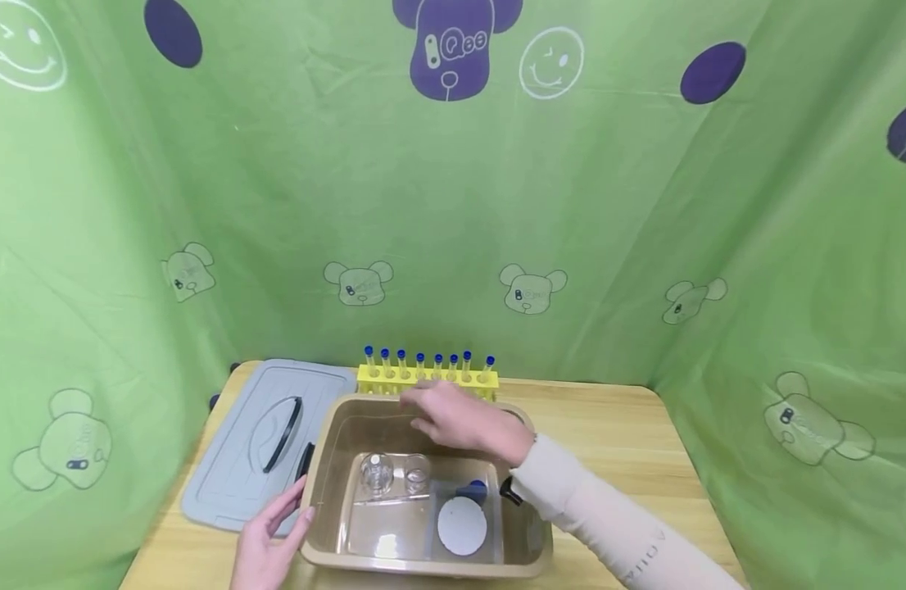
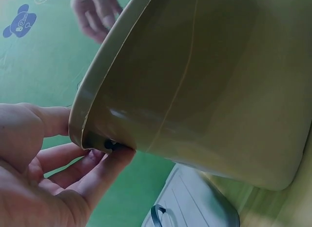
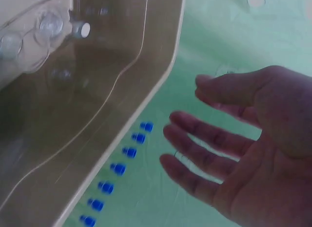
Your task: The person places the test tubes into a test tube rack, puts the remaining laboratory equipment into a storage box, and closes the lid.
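Note:
A brown plastic storage bin [image 1: 335, 426] stands on the wooden table. My left hand [image 1: 270, 537] grips its left rim; in the left wrist view the thumb lies on the rim and the fingers [image 2: 105, 175] curl beneath it, beside a dark clip. Over the far rim hovers my right hand [image 1: 449, 414], holding nothing, its fingers spread and loosely bent in the right wrist view. Clear glassware [image 1: 377, 473], a white disc [image 1: 462, 526] and a dark blue object [image 1: 473, 491] lie inside the bin. Just behind it is a yellow rack [image 1: 382, 374] of blue-capped tubes [image 1: 401, 360].
A grey lid [image 1: 235, 459] with a black handle lies flat left of the bin. Wooden tabletop [image 1: 615, 434] shows to the right. Green printed curtain [image 1: 453, 197] encloses the table at the back and sides. My right forearm sleeve [image 1: 608, 524] crosses the bin's right edge.

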Demonstrator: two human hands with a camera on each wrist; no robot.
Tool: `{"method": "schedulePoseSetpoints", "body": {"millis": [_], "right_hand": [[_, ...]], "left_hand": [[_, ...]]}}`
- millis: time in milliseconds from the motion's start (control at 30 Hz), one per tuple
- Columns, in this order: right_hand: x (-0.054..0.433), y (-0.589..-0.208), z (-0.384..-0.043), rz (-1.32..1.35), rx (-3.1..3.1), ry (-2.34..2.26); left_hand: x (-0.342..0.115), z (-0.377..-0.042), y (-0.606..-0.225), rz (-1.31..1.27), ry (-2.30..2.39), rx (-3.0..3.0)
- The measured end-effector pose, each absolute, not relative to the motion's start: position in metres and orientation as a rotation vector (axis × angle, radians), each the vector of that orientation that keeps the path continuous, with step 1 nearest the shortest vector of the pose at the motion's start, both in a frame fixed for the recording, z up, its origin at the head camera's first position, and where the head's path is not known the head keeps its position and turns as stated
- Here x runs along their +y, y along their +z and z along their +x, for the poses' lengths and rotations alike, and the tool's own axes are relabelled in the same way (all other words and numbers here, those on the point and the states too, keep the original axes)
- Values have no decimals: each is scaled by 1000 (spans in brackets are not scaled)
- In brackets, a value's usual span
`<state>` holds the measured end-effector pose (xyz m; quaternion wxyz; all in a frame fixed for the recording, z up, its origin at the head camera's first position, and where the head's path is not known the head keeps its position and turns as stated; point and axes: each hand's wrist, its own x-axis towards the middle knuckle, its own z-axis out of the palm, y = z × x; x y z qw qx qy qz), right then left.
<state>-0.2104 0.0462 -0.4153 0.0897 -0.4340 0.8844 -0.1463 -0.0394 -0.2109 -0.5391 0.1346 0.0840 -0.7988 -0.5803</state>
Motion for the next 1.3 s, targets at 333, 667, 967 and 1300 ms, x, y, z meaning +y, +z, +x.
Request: {"method": "schedulePoseSetpoints", "body": {"millis": [333,667,967,1300], "right_hand": [[159,-439,-187,-766,2910,-553],[194,-464,-145,-503,2912,-735],[193,-484,-128,-474,2978,-889],[189,-494,-122,-367,3025,-974]], "left_hand": [[-226,-44,-529,284,-1808,-2428],[-282,-95,-547,345,-1589,-2521],[-301,-158,-597,304,-1307,-2807],[-307,-190,-619,297,-1307,-2865]]}}
